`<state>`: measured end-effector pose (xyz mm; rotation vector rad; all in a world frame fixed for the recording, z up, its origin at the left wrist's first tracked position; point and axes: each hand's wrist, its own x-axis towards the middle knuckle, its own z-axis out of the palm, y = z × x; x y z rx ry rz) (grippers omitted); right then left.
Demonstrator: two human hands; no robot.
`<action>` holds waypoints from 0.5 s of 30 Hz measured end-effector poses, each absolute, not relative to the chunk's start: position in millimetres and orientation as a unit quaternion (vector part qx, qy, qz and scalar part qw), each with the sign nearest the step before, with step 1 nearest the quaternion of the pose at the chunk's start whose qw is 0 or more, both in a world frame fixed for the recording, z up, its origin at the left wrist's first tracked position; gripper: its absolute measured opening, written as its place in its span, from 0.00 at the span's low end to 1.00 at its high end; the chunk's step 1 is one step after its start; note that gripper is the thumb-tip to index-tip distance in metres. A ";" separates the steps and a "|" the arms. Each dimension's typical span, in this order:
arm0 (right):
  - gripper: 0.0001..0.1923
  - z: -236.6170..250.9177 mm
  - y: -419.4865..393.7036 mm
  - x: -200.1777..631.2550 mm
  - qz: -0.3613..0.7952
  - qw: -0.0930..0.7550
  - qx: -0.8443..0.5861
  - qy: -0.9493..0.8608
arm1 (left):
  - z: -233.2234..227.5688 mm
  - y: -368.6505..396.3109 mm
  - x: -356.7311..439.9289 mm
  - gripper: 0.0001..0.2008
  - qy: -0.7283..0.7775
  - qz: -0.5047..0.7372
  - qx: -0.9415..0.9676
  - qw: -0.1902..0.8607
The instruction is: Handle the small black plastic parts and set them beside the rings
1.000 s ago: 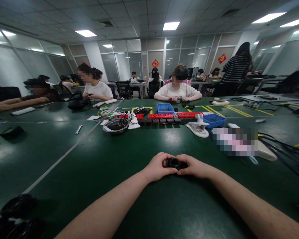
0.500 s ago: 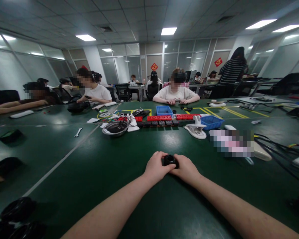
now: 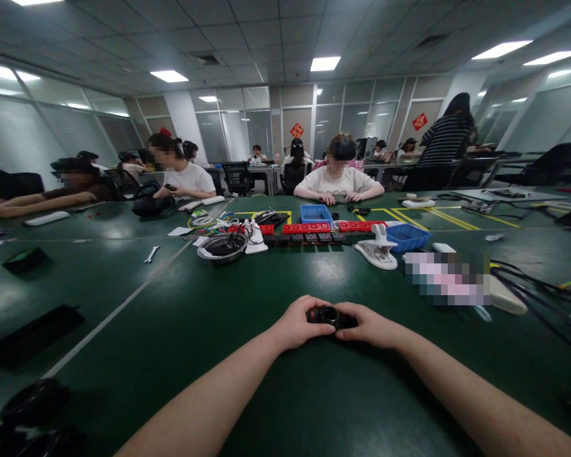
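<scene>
A glossy black round part (image 3: 330,314) with a hole in its top lies low over the green table in front of me. My left hand (image 3: 301,324) is closed round its left side, thumb across the front and fingers behind. On the other side, the curved fingers and thumb of my right hand (image 3: 368,325) meet the part's right edge, with a dark gap showing inside the grip. The underside of the part is hidden. Several similar black round parts (image 3: 34,401) sit at the lower left.
Ahead stand a metal bowl (image 3: 223,247) with dark cables, red power strips (image 3: 307,228), a white clamp base (image 3: 378,249) and a blue basket (image 3: 409,237). A wrench (image 3: 151,254) and a black tray-like piece (image 3: 33,335) lie left. Cables run at right. Co-workers sit opposite.
My right hand has shifted slightly right, its thumb drawn back from the front of the part. The part's hole is more visible. At left, a long black piece now shows where a co-worker's hand was.
</scene>
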<state>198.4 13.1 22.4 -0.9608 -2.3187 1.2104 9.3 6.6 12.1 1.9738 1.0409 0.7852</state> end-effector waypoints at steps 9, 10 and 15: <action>0.19 18.9 14.5 197.4 0.436 0.192 -0.337 -0.812 | 12.8 4.9 10.4 0.21 0.413 0.304 0.769 0.381; 0.19 18.7 14.7 197.3 0.432 0.190 -0.338 -0.814 | 12.3 5.0 10.3 0.21 0.413 0.303 0.769 0.381; 0.18 18.9 14.6 196.3 0.430 0.189 -0.341 -0.814 | 12.2 4.7 9.5 0.21 0.408 0.307 0.772 0.378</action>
